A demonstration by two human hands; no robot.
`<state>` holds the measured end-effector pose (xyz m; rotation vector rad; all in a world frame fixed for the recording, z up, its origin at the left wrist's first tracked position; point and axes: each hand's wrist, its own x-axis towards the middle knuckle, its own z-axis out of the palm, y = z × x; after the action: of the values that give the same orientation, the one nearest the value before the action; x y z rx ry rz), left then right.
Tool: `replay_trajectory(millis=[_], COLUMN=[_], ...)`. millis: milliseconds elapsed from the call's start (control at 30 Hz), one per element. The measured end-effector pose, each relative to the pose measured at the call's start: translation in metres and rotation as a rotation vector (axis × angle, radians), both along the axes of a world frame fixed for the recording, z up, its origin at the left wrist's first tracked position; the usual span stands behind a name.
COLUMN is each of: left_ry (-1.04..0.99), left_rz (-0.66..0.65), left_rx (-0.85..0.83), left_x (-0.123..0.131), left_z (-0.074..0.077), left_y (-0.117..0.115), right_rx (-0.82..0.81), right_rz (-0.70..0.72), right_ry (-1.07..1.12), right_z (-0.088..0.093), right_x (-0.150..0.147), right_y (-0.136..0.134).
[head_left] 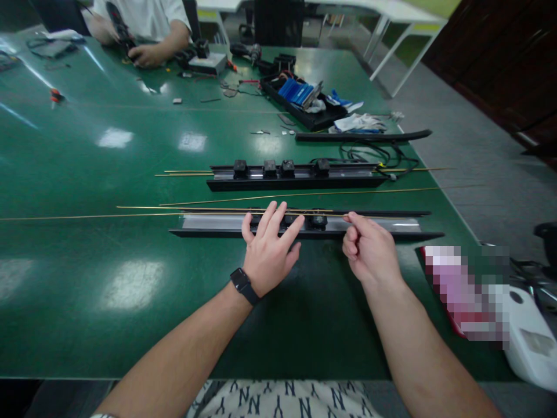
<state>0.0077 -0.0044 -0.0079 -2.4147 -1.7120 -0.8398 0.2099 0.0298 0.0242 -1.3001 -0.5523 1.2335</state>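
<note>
In front of me a long black-edged channel [217, 223] lies across the green table, with dark blocks [319, 220] set inside it. My left hand [270, 249], fingers spread, rests over the channel's middle. Two thin brass-coloured rods run along the channel; one long rod [87, 216] reaches out past the left edge of view. The thumb and forefinger of my right hand [369, 247] are pinched on this rod near the channel's right part. Just beyond, another loose rod [217, 200] lies at a slight slant.
A second channel [296, 183] with several black blocks lies farther back, cables [374, 154] at its right end. Behind it are a curved black strip [361, 137] and a black tray [304, 116] of parts. A white device [528, 342] sits at right. A co-worker's hand [148, 56] is at far left.
</note>
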Motion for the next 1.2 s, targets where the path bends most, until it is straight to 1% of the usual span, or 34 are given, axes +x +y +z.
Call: replay_trajectory(millis=[433,1200], left_ry=[0.001,0.002], left_rz=[0.003,0.003], left_rx=[0.001,-0.020], left_x=[-0.0001,0.0002], left_z=[-0.0003,0.0012], left_y=[-0.0004,-0.0002], right_rx=[0.014,-0.026], right_rz=[0.006,0.008], right_ry=[-0.001,-0.007], right_z=[-0.0044,-0.0037], right_x=[0.0011,0.0016], right_y=[0.0012,0.0032])
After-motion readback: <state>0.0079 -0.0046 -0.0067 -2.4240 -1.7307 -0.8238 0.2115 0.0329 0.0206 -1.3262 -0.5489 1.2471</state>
